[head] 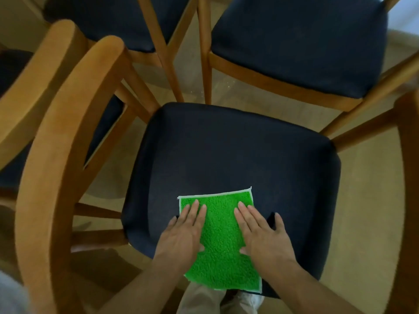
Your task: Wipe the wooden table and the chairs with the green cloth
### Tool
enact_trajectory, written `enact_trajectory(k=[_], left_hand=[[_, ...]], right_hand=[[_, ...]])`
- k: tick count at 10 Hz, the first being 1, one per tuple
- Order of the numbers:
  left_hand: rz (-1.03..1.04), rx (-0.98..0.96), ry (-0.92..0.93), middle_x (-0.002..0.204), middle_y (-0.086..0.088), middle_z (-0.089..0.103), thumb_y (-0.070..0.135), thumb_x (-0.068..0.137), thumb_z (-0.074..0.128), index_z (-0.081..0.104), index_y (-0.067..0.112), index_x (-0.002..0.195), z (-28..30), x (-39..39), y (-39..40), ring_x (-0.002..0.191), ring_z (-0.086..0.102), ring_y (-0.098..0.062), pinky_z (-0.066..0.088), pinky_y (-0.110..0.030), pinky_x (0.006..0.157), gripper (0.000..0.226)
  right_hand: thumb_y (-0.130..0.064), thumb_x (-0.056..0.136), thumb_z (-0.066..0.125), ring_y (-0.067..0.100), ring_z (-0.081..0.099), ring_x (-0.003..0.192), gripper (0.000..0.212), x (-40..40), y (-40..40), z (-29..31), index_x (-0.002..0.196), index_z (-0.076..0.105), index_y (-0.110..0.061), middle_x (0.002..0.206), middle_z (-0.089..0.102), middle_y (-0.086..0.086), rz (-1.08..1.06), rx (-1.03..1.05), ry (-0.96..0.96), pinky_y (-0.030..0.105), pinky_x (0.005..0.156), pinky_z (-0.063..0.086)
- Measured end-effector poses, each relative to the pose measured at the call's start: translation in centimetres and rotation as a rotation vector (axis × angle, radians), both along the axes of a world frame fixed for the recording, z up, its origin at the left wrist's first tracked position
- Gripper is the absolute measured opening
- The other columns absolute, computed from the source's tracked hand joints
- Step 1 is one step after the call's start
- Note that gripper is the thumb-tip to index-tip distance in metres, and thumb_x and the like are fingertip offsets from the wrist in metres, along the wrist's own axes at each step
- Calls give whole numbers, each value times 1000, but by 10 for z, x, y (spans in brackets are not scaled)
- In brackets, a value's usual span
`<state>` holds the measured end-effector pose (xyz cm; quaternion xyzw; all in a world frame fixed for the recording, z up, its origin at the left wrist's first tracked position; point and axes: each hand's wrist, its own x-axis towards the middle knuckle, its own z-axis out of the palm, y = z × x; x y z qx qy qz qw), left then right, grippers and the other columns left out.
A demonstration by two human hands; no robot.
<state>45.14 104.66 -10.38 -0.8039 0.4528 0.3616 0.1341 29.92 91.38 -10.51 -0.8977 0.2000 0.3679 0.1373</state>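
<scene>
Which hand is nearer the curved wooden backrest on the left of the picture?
Left. The left hand presses flat on the green cloth's left side, closer to the curved wooden backrest. The right hand presses the cloth's right side, farther away.

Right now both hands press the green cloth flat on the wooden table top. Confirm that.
Not quite. The left hand and right hand do press the green cloth flat, but it lies on the dark padded seat of a chair, not on a wooden table top. The head view shows it.
</scene>
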Motion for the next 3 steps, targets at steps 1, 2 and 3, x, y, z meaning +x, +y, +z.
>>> enact_trajectory(k=[1, 2, 3], left_hand=[[-23, -4, -38, 153, 4, -26, 26, 96, 53, -19, 23, 148, 2, 5, -9, 145, -13, -19, 5, -42, 116, 90], [63, 58, -43, 158, -3, -17, 5, 93, 41, -14, 18, 150, 16, -5, -16, 146, -5, -23, 8, -45, 115, 80], [-12, 81, 3, 160, -8, 4, 8, 91, 39, -3, 11, 151, 45, -21, -27, 145, 8, -23, 11, -48, 115, 73]], right_hand=[[-26, 103, 34, 23, -22, 145, 78, 1, 1, 11, 143, -33, -18, 150, -40, -7, -138, 15, 36, 59, 114, 8], [-12, 97, 38, 29, -3, 148, 74, -2, 2, 30, 153, -11, -20, 160, -20, -4, -350, 142, 14, 50, 116, 20], [-20, 93, 46, 30, 42, 130, 47, 2, -11, 58, 139, 38, -15, 144, 37, 11, -420, 229, -47, 43, 102, 43]])
